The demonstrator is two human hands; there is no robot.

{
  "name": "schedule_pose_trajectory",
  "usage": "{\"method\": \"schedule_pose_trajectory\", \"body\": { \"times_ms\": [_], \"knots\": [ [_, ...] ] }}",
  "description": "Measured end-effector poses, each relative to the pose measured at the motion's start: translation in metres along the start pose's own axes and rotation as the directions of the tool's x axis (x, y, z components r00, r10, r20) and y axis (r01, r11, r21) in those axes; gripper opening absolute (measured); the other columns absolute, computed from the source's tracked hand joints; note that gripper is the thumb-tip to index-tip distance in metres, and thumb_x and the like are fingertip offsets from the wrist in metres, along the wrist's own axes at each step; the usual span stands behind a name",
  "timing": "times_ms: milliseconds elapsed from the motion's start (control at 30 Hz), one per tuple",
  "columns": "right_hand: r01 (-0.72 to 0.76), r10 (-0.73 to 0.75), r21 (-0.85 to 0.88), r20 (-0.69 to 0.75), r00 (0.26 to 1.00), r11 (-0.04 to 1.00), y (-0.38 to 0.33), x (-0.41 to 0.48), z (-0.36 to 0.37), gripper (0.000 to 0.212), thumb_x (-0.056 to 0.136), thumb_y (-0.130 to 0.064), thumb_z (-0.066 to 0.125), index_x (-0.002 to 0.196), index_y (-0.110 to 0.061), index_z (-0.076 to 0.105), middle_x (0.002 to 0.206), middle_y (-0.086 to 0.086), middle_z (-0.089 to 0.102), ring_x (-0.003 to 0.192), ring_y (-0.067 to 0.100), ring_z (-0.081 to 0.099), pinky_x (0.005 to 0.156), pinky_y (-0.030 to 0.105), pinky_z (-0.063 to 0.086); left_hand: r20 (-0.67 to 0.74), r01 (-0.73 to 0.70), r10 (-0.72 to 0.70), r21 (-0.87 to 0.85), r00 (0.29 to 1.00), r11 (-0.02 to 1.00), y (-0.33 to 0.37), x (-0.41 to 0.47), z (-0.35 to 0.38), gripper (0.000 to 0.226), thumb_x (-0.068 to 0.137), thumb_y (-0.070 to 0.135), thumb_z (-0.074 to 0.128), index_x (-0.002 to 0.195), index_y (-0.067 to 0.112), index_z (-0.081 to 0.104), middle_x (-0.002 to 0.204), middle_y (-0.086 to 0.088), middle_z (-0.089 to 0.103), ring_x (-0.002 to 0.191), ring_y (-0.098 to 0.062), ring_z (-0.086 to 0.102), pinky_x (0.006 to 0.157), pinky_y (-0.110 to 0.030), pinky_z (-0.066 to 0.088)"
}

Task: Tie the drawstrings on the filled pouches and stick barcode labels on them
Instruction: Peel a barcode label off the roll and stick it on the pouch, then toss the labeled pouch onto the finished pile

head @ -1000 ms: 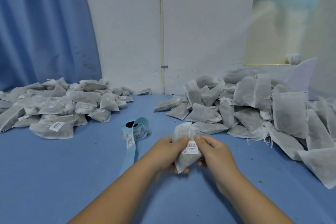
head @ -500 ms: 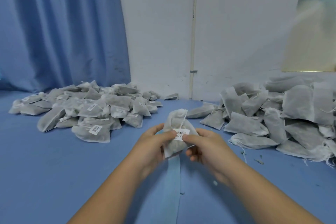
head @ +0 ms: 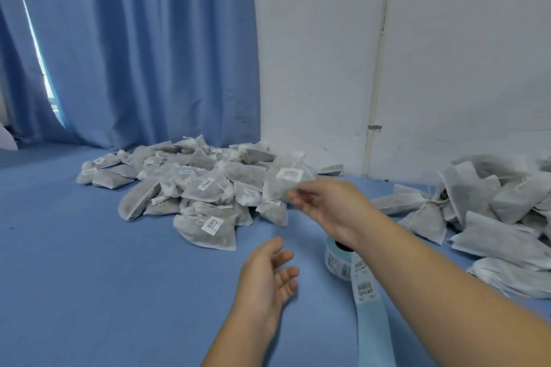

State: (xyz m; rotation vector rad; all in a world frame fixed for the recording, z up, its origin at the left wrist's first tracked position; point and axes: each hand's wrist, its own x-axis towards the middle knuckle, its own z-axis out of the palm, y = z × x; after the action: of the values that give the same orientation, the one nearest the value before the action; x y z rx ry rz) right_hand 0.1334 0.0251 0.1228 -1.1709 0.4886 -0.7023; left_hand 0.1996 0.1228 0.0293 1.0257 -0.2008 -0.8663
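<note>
The right hand [head: 331,208] has a narrow grip: its fingers pinch the lower edge of a blurred pouch [head: 283,185]. The pouch is in the air over the right end of the labelled heap [head: 190,188], near the far edge of the bench [head: 89,262], and carries 1 white label [head: 289,173]. The left hand [head: 265,274] has a wide grip and holds nothing. A label roll [head: 337,259] stands under the right wrist. A 2nd heap [head: 492,211] lies at the right edge.

Blue curtain [head: 149,53] is hanging at left, daylight leaking through its gap [head: 38,48]; vertical pipe [head: 380,68] running down white wall [head: 313,53]; blue tabletop [head: 74,277] spreading below.
</note>
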Motion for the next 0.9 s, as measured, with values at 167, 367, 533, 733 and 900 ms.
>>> {"method": "schedule_pose_trajectory", "body": {
  "times_ms": [167,367,533,733,900],
  "knots": [
    [0.074,-0.074,0.016,0.048,0.996,0.997,-0.012,0.036,0.028,0.052,0.091,0.007,0.056,0.139,0.002,0.036,0.096,0.014,0.059,0.091,0.022,0.067,0.082,0.028,0.056,0.002,-0.011,0.011,-0.050,1.000,0.999,0.007,-0.002,-0.002,0.017,0.092,0.018,0.059,0.106,0.012,0.066,0.078,-0.006,0.064,0.050,-0.017,0.055,0.047,-0.027,0.042],
    [-0.039,0.039,-0.127,-0.003,0.999,0.991,0.025,0.020,-0.003,0.007,0.089,0.003,0.060,0.095,0.002,0.062,0.078,0.015,0.066,0.067,0.023,0.072,0.063,0.028,0.060,0.057,-0.060,0.065,-0.085,0.996,0.995,0.013,-0.011,0.003,0.017,0.092,0.018,0.059,0.104,0.010,0.067,0.079,-0.006,0.061,0.049,-0.016,0.053,0.052,-0.028,0.042],
    [-0.019,0.014,-0.107,-0.049,0.999,0.994,0.017,-0.020,-0.047,0.006,0.091,-0.004,0.060,0.092,0.001,0.064,0.075,0.014,0.068,0.065,0.024,0.072,0.056,0.027,0.056,0.188,-0.048,0.071,-0.122,0.980,0.991,0.017,-0.029,0.018,0.016,0.091,0.018,0.057,0.101,0.011,0.068,0.068,-0.003,0.062,0.050,-0.016,0.053,0.050,-0.027,0.044],
    [0.007,-0.012,-0.082,-0.059,0.998,0.997,-0.001,-0.078,-0.105,0.009,0.091,-0.007,0.059,0.096,-0.001,0.065,0.073,0.010,0.069,0.063,0.022,0.069,0.056,0.028,0.056,0.274,-0.029,0.046,-0.064,0.960,0.997,0.005,-0.055,0.075,0.011,0.092,0.015,0.056,0.095,0.011,0.066,0.062,-0.001,0.059,0.047,-0.014,0.051,0.046,-0.025,0.045],
    [0.018,-0.027,-0.067,-0.131,0.991,0.998,-0.003,-0.121,-0.156,0.011,0.091,-0.007,0.057,0.095,-0.002,0.066,0.071,0.010,0.067,0.064,0.022,0.067,0.060,0.029,0.053,0.315,-0.001,-0.034,0.112,0.949,0.994,-0.031,-0.076,0.136,0.013,0.093,0.016,0.052,0.093,0.010,0.064,0.063,-0.002,0.058,0.042,-0.013,0.052,0.045,-0.025,0.044]
  ]
}}
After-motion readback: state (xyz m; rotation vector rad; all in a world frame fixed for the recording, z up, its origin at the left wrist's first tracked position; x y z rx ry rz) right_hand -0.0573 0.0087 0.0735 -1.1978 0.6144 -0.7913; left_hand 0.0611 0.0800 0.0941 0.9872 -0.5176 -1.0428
